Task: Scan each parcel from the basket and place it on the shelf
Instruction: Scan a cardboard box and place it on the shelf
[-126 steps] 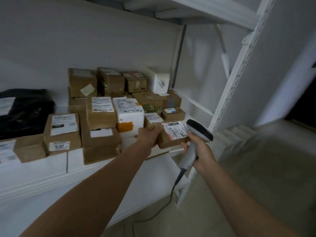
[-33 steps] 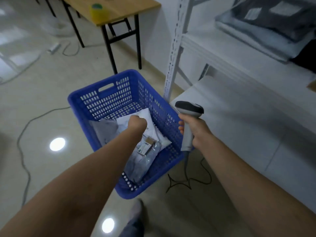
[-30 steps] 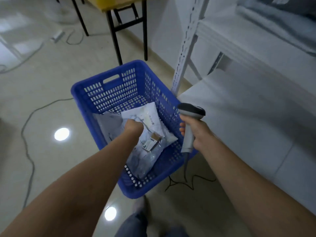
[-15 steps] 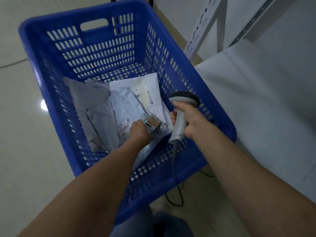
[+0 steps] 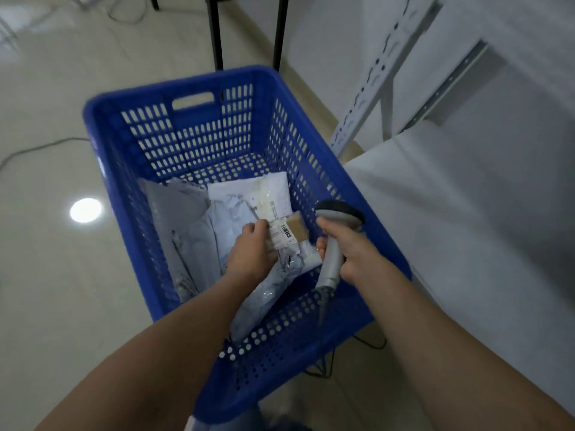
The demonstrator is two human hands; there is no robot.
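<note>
floor: pale glossy tile (image 5: 46, 290); one round light reflection (image 5: 85, 209) left of the basket; a thin cable (image 5: 40, 147) crosses the far left.
far side: I see two black table legs (image 5: 215, 32) behind the basket.
rack: white, on the right. Its perforated upright (image 5: 373, 79) comes down just beside the basket's far-right corner. A low white shelf board (image 5: 466, 219) runs along the basket's right side.
basket: blue perforated plastic (image 5: 174, 91), on the floor mid-frame, handle slot in the far wall.
contents: grey poly mailer (image 5: 180, 219) against the left wall; white mailer (image 5: 249, 194) with a printed strip toward the far right; more crumpled pale bags under the hands.
parcel: small brown carton (image 5: 294, 230) with a white barcode label, inside the basket, right of centre, over the mailers, label facing up at me. I can't tell if it's clear of the bags beneath.
left hand: (image 5: 252, 253) pinches the parcel's left end, thumb on top at the label edge, fingers underneath.
right hand: (image 5: 350, 250) clenched round the scanner handle; I can't tell whether the trigger is pressed.
scanner: grey-white handheld (image 5: 339, 213) with a dark head, inside the basket near its right wall. The head sits just right of the parcel; I can't tell whether they touch.
cord: dark loop (image 5: 371, 345) on the floor near the basket's near-right corner.
arms: both forearms bare, coming in from the near edge.
bottom edge: blurred blue-grey fabric, can't tell what.
</note>
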